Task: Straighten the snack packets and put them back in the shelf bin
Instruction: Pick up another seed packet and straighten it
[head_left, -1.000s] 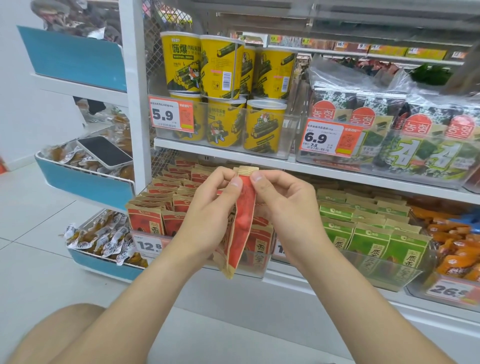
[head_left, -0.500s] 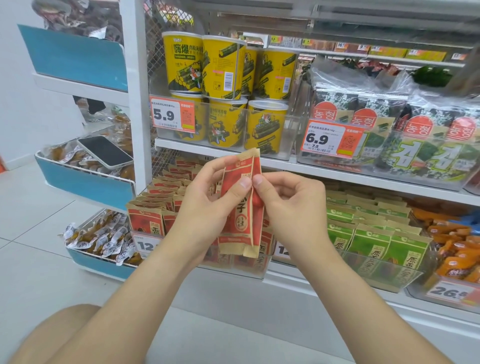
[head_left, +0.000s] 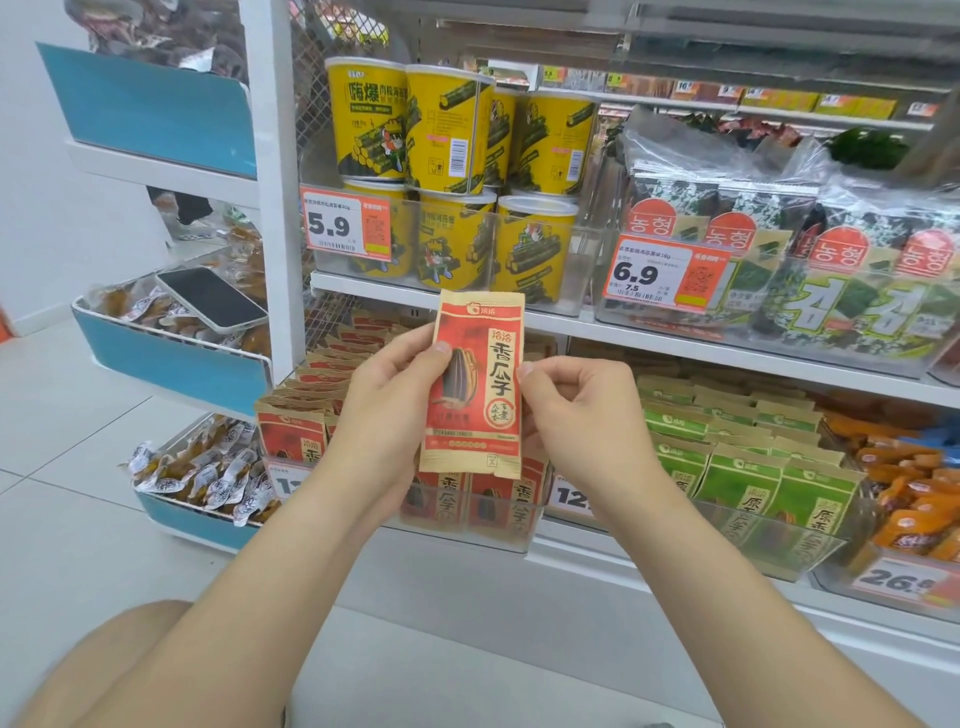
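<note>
A red and tan sunflower-seed packet (head_left: 480, 384) stands upright with its printed face toward me, in front of the lower shelf. My left hand (head_left: 387, 410) grips its left edge, thumb on the front. My right hand (head_left: 576, 410) pinches its right edge with the fingertips. Behind and below them is the clear shelf bin (head_left: 467, 525), holding rows of the same red packets (head_left: 293, 436), partly hidden by my hands.
Green seed packets (head_left: 737, 467) fill the bin to the right, orange snacks (head_left: 914, 499) further right. Yellow seaweed tubs (head_left: 447, 135) and seaweed bags (head_left: 852, 291) sit on the shelf above. A phone (head_left: 210, 299) lies on wrapped snacks in the blue end rack at the left.
The packet turned from edge-on to face-on and flattened out between both hands. It also rose a little in front of the bin.
</note>
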